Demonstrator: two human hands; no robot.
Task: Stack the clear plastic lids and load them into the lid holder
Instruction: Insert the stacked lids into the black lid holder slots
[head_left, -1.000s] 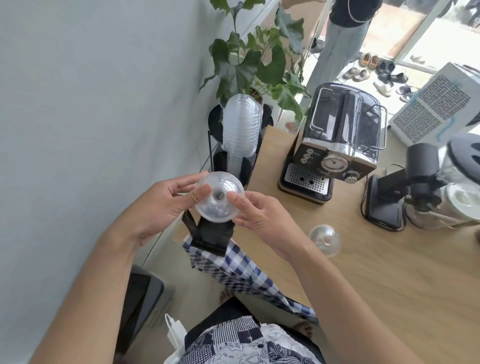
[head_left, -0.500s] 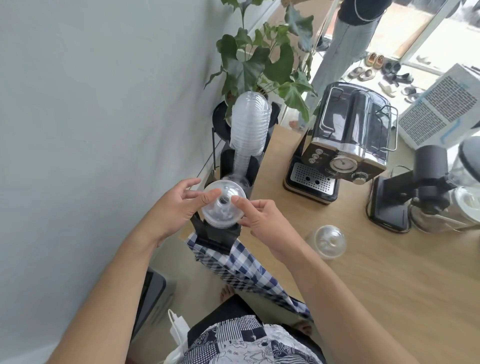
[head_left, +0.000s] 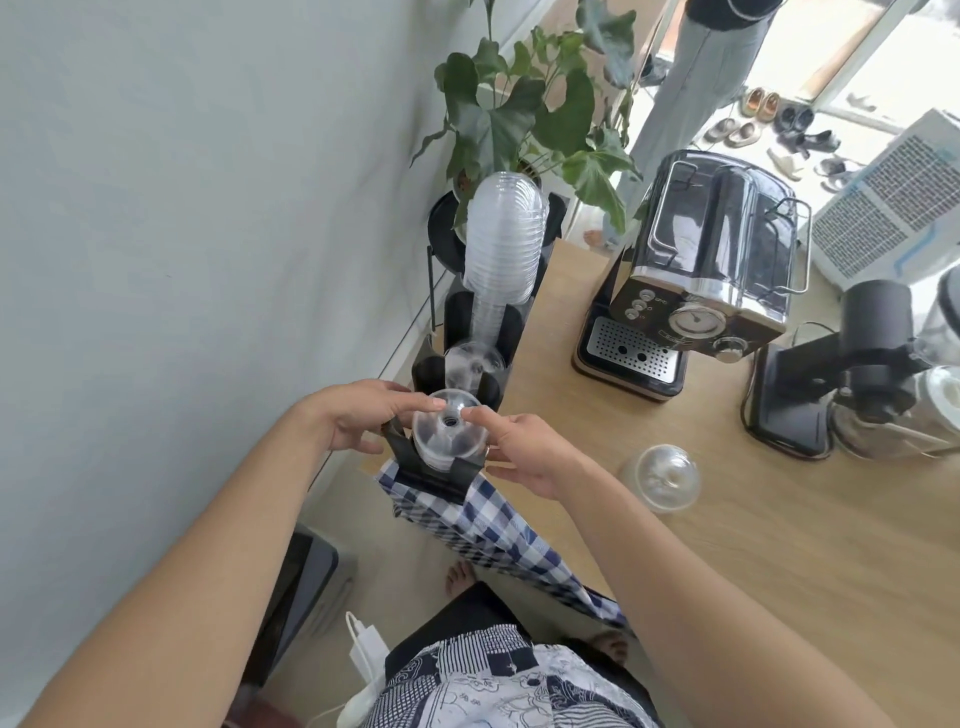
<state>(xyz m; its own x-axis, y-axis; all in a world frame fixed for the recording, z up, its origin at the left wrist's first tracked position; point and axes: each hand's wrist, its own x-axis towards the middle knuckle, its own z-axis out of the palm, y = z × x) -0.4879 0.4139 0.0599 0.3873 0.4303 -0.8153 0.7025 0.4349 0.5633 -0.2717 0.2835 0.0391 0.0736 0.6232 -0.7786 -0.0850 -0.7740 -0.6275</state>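
A small stack of clear dome lids (head_left: 449, 428) sits in the nearest slot of the black lid holder (head_left: 431, 475) at the table's left edge. My left hand (head_left: 358, 415) touches the top lid from the left with thumb and fingers. From the right, my right hand (head_left: 519, 452) rests a fingertip on the same lid. Another clear dome lid (head_left: 667, 478) lies alone on the wooden table to the right. Further back the holder carries more lids (head_left: 474, 364) and a tall stack of clear cups (head_left: 504, 239).
An espresso machine (head_left: 701, 270) and a black grinder (head_left: 852, 364) stand at the back of the table (head_left: 779, 571). A checked cloth (head_left: 483, 525) hangs off the table edge below the holder. A potted plant (head_left: 524, 114) stands behind. A person stands far back.
Both hands lowered the lid stack from in front of me down into the nearest slot of the holder. The loose lid on the table has not moved.
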